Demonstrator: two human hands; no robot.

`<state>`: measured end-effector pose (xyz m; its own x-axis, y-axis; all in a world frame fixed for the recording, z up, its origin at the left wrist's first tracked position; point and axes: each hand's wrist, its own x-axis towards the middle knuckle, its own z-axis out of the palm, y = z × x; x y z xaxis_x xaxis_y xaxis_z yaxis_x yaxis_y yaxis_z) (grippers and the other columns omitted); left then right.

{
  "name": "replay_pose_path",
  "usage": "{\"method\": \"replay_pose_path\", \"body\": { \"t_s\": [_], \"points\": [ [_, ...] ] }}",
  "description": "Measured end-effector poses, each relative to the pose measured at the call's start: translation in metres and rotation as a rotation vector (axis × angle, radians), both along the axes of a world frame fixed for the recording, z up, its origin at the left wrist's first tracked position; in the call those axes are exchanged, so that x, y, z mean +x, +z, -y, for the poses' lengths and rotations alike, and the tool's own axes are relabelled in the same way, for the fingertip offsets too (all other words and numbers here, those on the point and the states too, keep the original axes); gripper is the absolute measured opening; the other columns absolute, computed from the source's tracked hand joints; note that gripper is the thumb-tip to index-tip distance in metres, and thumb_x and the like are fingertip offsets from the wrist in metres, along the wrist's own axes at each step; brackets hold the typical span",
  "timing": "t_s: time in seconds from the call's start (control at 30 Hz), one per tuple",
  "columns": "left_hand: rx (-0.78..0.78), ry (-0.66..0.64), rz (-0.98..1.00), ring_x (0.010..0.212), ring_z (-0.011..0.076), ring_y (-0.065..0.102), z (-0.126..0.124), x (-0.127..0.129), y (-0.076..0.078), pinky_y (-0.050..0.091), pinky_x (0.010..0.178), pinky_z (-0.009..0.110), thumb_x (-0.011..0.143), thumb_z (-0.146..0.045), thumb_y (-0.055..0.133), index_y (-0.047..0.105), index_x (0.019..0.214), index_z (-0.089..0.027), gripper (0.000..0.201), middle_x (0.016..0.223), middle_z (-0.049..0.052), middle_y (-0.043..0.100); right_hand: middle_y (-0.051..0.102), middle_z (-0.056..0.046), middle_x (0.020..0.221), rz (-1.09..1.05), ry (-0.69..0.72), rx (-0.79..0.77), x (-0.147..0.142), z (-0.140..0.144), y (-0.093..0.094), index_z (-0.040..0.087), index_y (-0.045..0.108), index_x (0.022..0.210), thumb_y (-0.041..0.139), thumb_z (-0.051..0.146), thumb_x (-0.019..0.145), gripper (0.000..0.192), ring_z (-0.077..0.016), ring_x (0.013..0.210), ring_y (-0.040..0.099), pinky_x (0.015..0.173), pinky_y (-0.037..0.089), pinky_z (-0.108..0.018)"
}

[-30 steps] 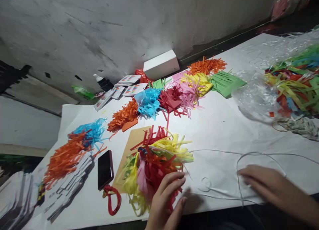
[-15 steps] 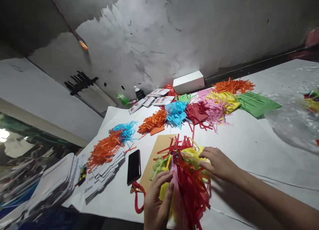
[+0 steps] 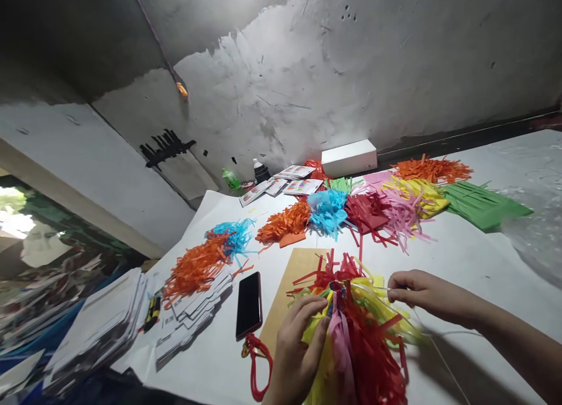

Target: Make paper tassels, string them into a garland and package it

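A bundle of fringed paper strips [image 3: 373,346], in red, pink, yellow, green and orange, lies at the front of the table. At its left side is my left hand [image 3: 298,343], fingers and thumb curled against the yellow and blue strips near the tied top. My right hand [image 3: 419,294] is to the right of the bundle, thumb and forefinger pinched on a thin white string [image 3: 371,287]. That string stretches leftward to the bundle's top. Part of the bundle's left side is hidden behind my left hand.
A tan board [image 3: 302,267] lies partly under the bundle. Left of it are a phone [image 3: 249,305] with a red strap and stacked white cards [image 3: 193,317]. Behind are coloured fringe piles [image 3: 366,212], flat packets [image 3: 302,186] and a white box [image 3: 349,158]. Clear plastic [image 3: 535,229] lies right.
My right hand has left the yellow strips and moved right, now with the white string between its fingertips. My left hand stays at the bundle. The whole view has shifted a little.
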<state>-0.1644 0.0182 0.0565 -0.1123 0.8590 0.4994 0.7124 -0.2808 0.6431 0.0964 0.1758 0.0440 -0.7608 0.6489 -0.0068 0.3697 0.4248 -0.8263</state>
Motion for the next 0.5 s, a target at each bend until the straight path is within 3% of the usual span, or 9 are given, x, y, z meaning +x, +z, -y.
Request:
{"method": "replay_pose_path", "body": {
  "t_s": [0.13, 0.27, 0.37, 0.5],
  "points": [
    [-0.056, -0.105, -0.072, 0.105, 0.0238, 0.069, -0.031, 0.016, 0.016, 0.058, 0.09, 0.039, 0.096, -0.021, 0.058, 0.07, 0.111, -0.022, 0.02, 0.111, 0.01, 0.072, 0.07, -0.006, 0.09, -0.024, -0.089, 0.074, -0.008, 0.003, -0.005, 0.021, 0.069, 0.087, 0.059, 0.048, 0.09, 0.029, -0.0223, 0.082, 0.063, 0.077, 0.05, -0.035],
    [-0.143, -0.14, -0.092, 0.111, 0.0248, 0.067, -0.056, 0.016, 0.021, 0.055, 0.097, 0.042, 0.095, -0.017, 0.054, 0.069, 0.112, -0.021, 0.023, 0.116, 0.011, 0.07, 0.065, -0.008, 0.099, -0.044, -0.144, 0.167, -0.042, 0.006, -0.012, 0.02, 0.069, 0.098, 0.069, 0.047, 0.083, 0.03, -0.0256, 0.092, 0.059, 0.086, 0.046, -0.04],
    [-0.208, -0.168, -0.118, 0.12, 0.0281, 0.063, -0.065, 0.001, 0.022, 0.05, 0.104, 0.048, 0.093, -0.016, 0.056, 0.065, 0.121, -0.019, 0.03, 0.124, 0.014, 0.068, 0.062, -0.007, 0.091, -0.069, -0.113, 0.164, -0.071, 0.005, -0.011, 0.02, 0.068, 0.081, 0.069, 0.04, 0.082, 0.02, -0.0249, 0.089, 0.057, 0.086, 0.044, -0.04],
    [-0.293, -0.286, -0.151, 0.125, 0.0299, 0.061, -0.069, -0.014, 0.023, 0.049, 0.105, 0.048, 0.091, -0.026, 0.066, 0.059, 0.133, -0.018, 0.043, 0.134, 0.017, 0.065, 0.062, -0.004, 0.078, -0.152, -0.012, 0.004, -0.082, 0.005, 0.003, 0.02, 0.062, 0.075, 0.052, 0.041, 0.093, 0.03, -0.0197, 0.078, 0.058, 0.076, 0.046, -0.033]
  ]
}}
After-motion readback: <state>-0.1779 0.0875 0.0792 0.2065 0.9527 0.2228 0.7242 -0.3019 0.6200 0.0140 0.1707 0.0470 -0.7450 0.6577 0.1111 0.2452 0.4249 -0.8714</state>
